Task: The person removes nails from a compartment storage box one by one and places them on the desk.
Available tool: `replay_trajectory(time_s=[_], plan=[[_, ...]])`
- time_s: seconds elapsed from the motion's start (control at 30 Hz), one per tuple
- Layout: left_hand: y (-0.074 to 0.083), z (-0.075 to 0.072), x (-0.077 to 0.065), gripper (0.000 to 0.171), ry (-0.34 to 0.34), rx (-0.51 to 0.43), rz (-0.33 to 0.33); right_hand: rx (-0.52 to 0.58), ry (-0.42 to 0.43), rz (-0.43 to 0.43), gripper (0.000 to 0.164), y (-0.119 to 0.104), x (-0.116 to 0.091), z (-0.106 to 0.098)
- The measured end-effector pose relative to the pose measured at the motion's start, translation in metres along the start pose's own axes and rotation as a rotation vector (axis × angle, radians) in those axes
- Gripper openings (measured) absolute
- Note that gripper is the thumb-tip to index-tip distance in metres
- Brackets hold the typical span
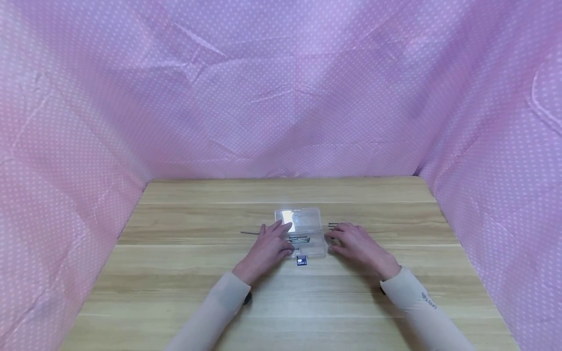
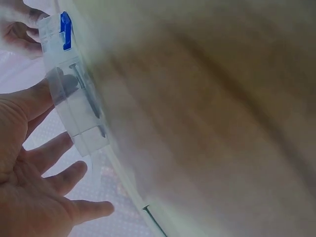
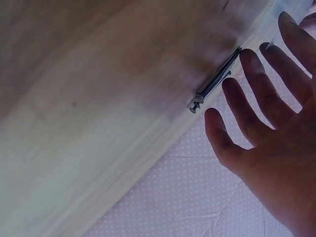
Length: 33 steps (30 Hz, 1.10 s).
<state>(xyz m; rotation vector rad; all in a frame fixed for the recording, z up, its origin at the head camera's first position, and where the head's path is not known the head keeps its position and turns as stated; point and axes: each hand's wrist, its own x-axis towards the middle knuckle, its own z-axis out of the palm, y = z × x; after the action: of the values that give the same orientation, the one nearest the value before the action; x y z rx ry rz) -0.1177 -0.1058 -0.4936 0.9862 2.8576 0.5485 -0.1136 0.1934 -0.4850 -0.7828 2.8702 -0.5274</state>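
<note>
A clear plastic box (image 1: 319,251) lies on the table with its lid (image 1: 307,220) raised back. Several dark metal nails (image 1: 298,239) lie inside; the left wrist view shows nails (image 2: 86,91) through its wall. My left hand (image 1: 268,246) is at the box's left end, thumb against the box and other fingers spread near the lid. At the right end, my right hand (image 1: 357,246) has its fingers apart and slightly bent, with nothing visible between them. Several nails (image 3: 215,81) lie on the table by its fingertips. A blue piece (image 1: 301,261) sits at the box's front edge.
Left of the box, another nail (image 1: 249,233) lies on the wooden table (image 1: 290,302), partly behind my left hand. Pink dotted cloth (image 1: 281,122) hangs around the table's back and sides.
</note>
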Motion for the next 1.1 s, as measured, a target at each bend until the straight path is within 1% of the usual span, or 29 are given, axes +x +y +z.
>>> replay_trajectory(time_s=[0.17, 0.3, 0.5, 0.63, 0.77, 1.0, 1.1], plan=[[0.000, -0.003, 0.003, 0.012, -0.039, -0.017, -0.001, -0.010, 0.007, -0.006, 0.038, 0.000, 0.000, -0.002], [-0.002, -0.003, 0.007, 0.011, -0.057, -0.045, -0.001, -0.016, 0.007, -0.011, 0.038, 0.000, 0.000, -0.003], [-0.002, -0.002, 0.012, 0.005, -0.046, -0.070, 0.006, -0.005, 0.009, -0.006, 0.038, 0.001, 0.000, -0.003], [-0.001, 0.001, 0.015, 0.004, -0.031, -0.047, 0.037, -0.009, 0.005, -0.012, 0.037, 0.001, -0.001, -0.002], [-0.001, 0.004, 0.017, 0.004, -0.032, -0.021, 0.068, -0.020, -0.008, -0.017, 0.038, 0.001, -0.001, 0.000], [0.002, 0.004, 0.022, 0.007, -0.065, -0.007, 0.052, -0.022, -0.005, -0.021, 0.037, -0.001, 0.001, 0.002], [0.003, 0.005, 0.023, 0.007, -0.068, 0.000, 0.065, -0.022, -0.002, -0.023, 0.035, -0.001, 0.000, 0.003]])
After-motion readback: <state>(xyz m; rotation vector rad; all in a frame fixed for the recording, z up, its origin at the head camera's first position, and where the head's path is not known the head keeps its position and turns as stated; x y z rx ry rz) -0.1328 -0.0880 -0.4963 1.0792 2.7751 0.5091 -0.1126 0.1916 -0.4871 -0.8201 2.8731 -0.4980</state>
